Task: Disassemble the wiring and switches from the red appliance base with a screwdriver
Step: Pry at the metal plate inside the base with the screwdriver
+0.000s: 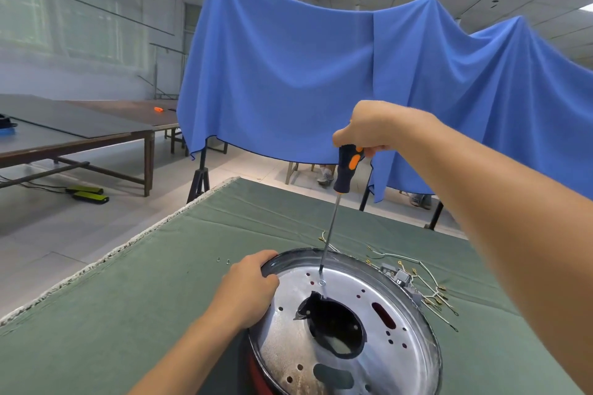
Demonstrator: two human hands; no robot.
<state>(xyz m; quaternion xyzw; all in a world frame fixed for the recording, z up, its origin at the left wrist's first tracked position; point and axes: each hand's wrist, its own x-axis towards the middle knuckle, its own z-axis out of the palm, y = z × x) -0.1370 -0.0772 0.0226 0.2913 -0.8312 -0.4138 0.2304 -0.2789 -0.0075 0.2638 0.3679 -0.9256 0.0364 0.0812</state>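
One red appliance base [345, 324]: rigid, slick metal; your left hand [247, 290] grips its rim, right hand [369, 127] clasps the screwdriver [345, 170]. Hold the rim; expect sharp edges.

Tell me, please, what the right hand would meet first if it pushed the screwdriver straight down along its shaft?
Probably the small screw with washer on the shiny round metal plate; the right hand holds the black-and-orange screwdriver with its tip at or just above it.
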